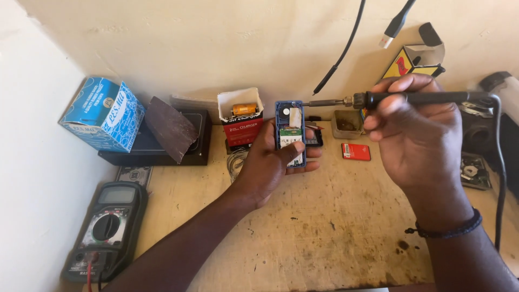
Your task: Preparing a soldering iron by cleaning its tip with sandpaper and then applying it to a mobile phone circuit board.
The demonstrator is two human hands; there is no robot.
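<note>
- The left hand (270, 162) holds one small blue phone (290, 132) up off the table (324, 238). The fingers wrap round it from behind and the thumb lies on its front. The phone's back is off, so the green board inside shows.
- The right hand (413, 127) is closed tight on one black soldering iron (378, 99). The metal tip points left and ends just beside the top of the phone. I cannot tell if it touches.
- One black cord (497, 162) runs from the iron down the right side.
- One black meter (105, 230) lies at the left edge of the table.
- One blue box (102, 113) sits on one black box (154, 148) at the back left.
- One red box (241, 121) stands open behind the phone.
- One small red battery (356, 151) lies flat between the hands.
- One little tin (346, 124) sits under the iron.
</note>
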